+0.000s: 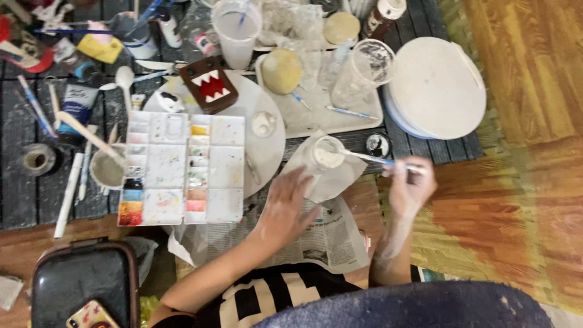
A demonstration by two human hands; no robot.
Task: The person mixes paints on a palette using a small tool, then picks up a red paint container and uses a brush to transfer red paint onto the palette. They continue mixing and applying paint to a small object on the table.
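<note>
At the centre of the frame the left hand [290, 203] wraps its grip around a small white jar [323, 159], grasping its near side. The jar sits on a white sheet close to the near edge of the dark slatted counter [36, 200]. The right hand [408, 182], right of centre, pinches a thin brush [370, 158] whose tip dips into the jar's mouth. Beneath both forearms newspaper [331, 234] overhangs the counter edge. Just left of the jar lies a white paint palette [182, 170], overlapping a round white board [270, 152]. At upper right a stack of white plates [434, 85] juts past the counter's right edge. Open wooden floor [534, 73] fills the right side of the frame; the counter is crowded.
</note>
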